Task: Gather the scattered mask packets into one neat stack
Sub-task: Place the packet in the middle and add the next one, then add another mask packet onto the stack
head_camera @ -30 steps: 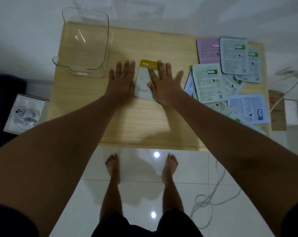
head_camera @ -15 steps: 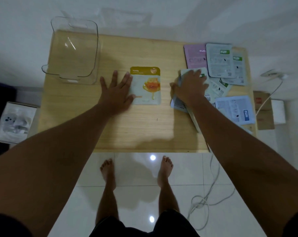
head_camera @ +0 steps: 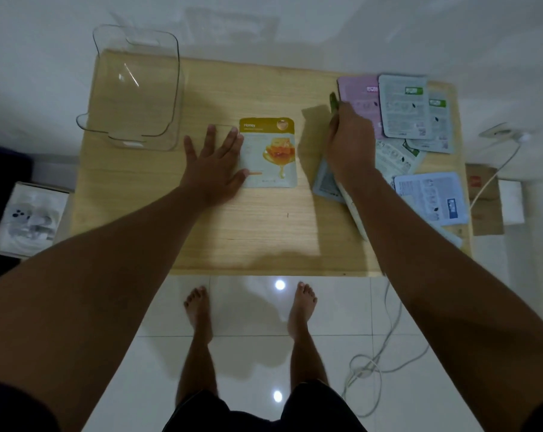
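Observation:
A yellow-and-white honey mask packet (head_camera: pixel 271 154) lies flat in the middle of the wooden table (head_camera: pixel 264 232). My left hand (head_camera: pixel 212 165) rests flat beside it, fingers spread, thumb and fingertips touching its left edge. My right hand (head_camera: pixel 351 141) grips a mask packet (head_camera: pixel 334 102) lifted on edge, its green top showing above my fingers. Under that hand lies a grey-blue packet (head_camera: pixel 324 183). Several more packets are scattered at the right: a pink one (head_camera: pixel 359 95), a grey one with a green label (head_camera: pixel 404 106), a pale blue one (head_camera: pixel 432 198).
A clear plastic bin (head_camera: pixel 133 88) stands at the table's back left corner. A white box (head_camera: pixel 30 219) sits on the floor at the left. A brown carton (head_camera: pixel 485 201) and white cables (head_camera: pixel 385 347) lie at the right. My bare feet stand by the front edge.
My right hand left the honey packet, went right to the scattered pile, and has lifted one packet up on its edge. My left hand stays by the honey packet.

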